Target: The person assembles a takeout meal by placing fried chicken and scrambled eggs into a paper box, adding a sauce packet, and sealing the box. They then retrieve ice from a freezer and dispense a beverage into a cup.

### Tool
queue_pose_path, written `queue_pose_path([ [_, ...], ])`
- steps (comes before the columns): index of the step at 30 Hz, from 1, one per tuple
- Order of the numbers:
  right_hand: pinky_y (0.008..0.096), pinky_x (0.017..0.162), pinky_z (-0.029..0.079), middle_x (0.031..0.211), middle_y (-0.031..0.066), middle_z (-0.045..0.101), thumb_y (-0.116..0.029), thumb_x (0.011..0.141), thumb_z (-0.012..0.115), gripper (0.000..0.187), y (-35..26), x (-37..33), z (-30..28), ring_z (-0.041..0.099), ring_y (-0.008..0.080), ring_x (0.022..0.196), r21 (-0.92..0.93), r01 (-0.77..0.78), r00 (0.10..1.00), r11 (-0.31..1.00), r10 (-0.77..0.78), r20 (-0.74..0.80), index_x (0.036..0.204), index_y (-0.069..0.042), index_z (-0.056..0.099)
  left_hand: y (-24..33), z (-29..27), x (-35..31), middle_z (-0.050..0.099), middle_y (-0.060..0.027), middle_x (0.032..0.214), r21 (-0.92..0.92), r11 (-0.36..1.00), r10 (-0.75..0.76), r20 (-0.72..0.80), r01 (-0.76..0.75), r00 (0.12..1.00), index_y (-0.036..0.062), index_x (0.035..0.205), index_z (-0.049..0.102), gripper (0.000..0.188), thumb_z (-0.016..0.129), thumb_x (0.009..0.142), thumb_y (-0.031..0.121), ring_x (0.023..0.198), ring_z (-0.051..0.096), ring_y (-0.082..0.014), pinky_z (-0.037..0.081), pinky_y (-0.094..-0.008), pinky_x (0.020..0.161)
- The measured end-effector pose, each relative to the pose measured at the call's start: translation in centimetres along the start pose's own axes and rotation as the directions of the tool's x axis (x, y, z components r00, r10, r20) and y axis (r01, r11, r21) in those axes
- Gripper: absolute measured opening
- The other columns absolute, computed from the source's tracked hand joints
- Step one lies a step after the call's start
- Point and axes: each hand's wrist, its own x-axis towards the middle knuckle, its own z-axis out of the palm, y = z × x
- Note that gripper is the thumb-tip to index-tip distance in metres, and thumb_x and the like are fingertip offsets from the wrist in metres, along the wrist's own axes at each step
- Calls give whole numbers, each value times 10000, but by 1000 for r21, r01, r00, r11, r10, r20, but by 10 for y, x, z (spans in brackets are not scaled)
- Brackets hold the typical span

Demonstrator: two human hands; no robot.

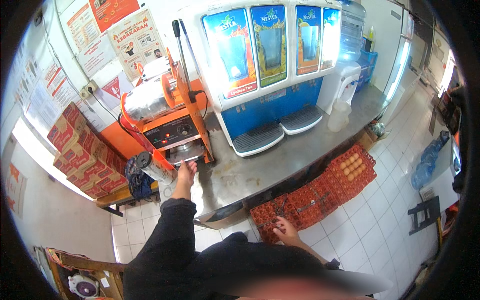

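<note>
My left hand (186,173) reaches to the front of an orange cup-sealing machine (170,134), its fingers stretched out at the metal cup holder (186,151) low in the machine. Nothing shows in that hand. A silvery roll of film (146,102) sits on top of the machine, and a long black-gripped lever (181,55) rises beside it. Left of the hand stands a clear tumbler with a dark lid (150,167). My right hand (286,232) hangs over the reddish egg trays (300,204), its fingers bent and apart, with no held thing visible.
On the steel counter (225,182) stand a drink dispenser (270,95) with drip trays, a water dispenser (345,82) and a translucent jug (339,116). Several eggs (352,166) lie in the far tray. Stacked cartons (87,150) stand at left; large blue bottles (425,167) line the right.
</note>
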Motion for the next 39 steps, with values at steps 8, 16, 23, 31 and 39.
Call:
queue_pose_path([
  [8,355,788,493,944,92,658,-330,929,581,587,26,-3,12,628,211,858,138,-89,946,986,127,-299,1395,-18,407,13,4,50,626,-69,897,147,989,-8,10,7,1000,59,1038,558,516,367,993,536,785,632,-194,520,-309,683],
  [16,322,758,484,850,70,629,-203,904,609,516,11,38,48,592,163,787,104,-92,952,990,118,-284,1366,-38,449,78,38,-56,603,-124,799,798,265,592,309,-542,744,14,950,586,256,693,873,233,723,614,-220,498,-367,671],
  [23,271,707,454,838,31,587,-204,942,587,459,43,68,75,534,114,749,252,103,938,962,-10,-346,1352,-39,466,265,129,-114,371,-210,1446,568,-823,565,820,2,-86,47,1438,351,1079,711,645,684,1350,339,-396,212,-612,1091],
  [31,291,737,474,886,69,647,-233,927,592,432,64,58,107,578,142,770,309,3,907,951,128,-402,1328,-92,512,348,174,-87,573,-236,1263,494,-800,299,821,-342,486,-5,1362,431,1010,805,622,572,1160,568,-366,466,-425,940],
  [39,299,721,485,913,88,661,-211,934,590,321,72,25,126,604,159,784,402,-103,857,910,286,-428,1220,-65,586,416,178,-15,573,-219,1265,739,-236,-96,629,-632,772,-97,1392,351,1029,810,657,458,1195,537,-316,406,-383,1002],
])
